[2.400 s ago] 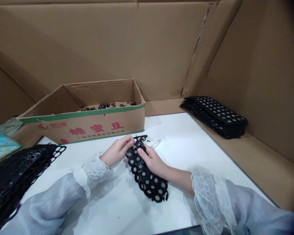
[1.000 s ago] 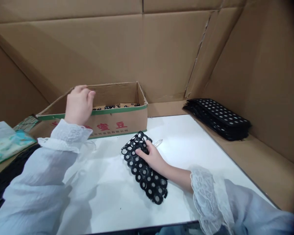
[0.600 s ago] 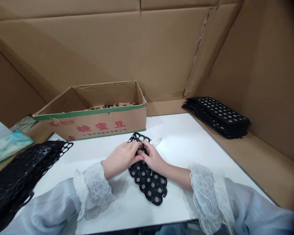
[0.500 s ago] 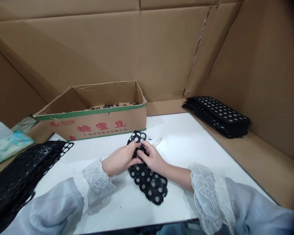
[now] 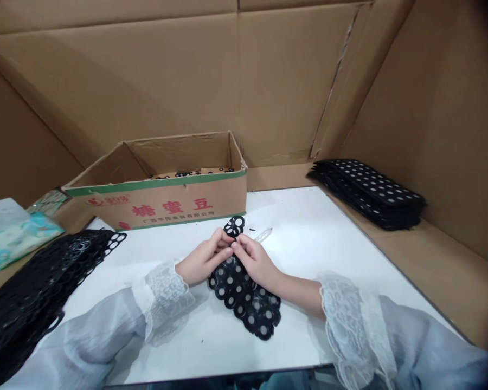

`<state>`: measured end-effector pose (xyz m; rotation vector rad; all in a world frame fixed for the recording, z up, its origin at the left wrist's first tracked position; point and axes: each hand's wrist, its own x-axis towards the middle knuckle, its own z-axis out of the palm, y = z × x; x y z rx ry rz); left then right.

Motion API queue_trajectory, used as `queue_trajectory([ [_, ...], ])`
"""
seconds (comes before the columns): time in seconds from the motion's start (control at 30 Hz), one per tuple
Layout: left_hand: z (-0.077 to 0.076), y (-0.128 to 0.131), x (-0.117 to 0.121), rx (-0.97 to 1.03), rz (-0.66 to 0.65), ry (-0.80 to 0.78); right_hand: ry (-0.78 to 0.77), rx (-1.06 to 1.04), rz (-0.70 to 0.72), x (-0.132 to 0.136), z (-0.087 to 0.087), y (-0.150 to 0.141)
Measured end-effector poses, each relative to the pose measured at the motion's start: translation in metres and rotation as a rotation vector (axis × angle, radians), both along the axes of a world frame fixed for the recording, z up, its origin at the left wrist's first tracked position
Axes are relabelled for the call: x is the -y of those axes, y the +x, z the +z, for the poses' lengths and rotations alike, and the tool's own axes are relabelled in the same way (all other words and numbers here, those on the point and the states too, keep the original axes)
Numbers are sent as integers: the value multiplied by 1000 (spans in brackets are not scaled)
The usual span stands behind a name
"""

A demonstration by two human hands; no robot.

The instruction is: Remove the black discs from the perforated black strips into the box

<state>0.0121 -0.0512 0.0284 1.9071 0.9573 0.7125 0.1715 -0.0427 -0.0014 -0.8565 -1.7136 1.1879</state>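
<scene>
A black lace piece with round holes lies on the white tabletop in front of me, its far end raised between my fingers. My left hand pinches it from the left, thumb against fingers. From the other side my right hand pinches the same piece, its fingertips meeting those of the left. Part of the lace is hidden under both hands. Just beyond the right hand lies a slim clear tool with a pointed tip, touching neither hand.
A cardboard box with dotted black pieces inside stands at the back. Black openwork lace is heaped at left, beside a blue-green plastic packet. Folded dotted black pieces are stacked at right. Cardboard walls enclose the table.
Both hands have closed in on each other at the lace's far end, which now stands up more and shows open holes. The view has shifted slightly.
</scene>
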Motion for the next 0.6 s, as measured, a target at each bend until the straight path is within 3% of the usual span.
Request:
queue_trajectory([
  [0.13, -4, 3, -3, 44, 98, 1, -20, -10, 4, 0, 1, -2],
  [0.23, 6, -10, -12, -12, 193, 68, -43, -12, 25, 2, 2, -1],
  [0.3, 24, -30, -20, -85, 397, 201, -28, 2, 60, 4, 2, 2],
  [0.37, 50, -55, -27, -92, 810, 482, 4, 35, 109, 6, 3, 5],
  [0.43, 78, -78, -30, -67, 1010, 671, 23, 59, 124, 7, 4, 7],
  [0.47, 91, -87, -32, -103, 1098, 838, 21, 58, 108, 6, 3, 8],
  [0.57, 119, -102, -47, -379, 1130, 1139, -10, 12, 15, 1, 2, 8],
  [0.6, 124, -105, -56, -493, 1056, 1126, -23, -15, -12, -1, 2, 8],
])
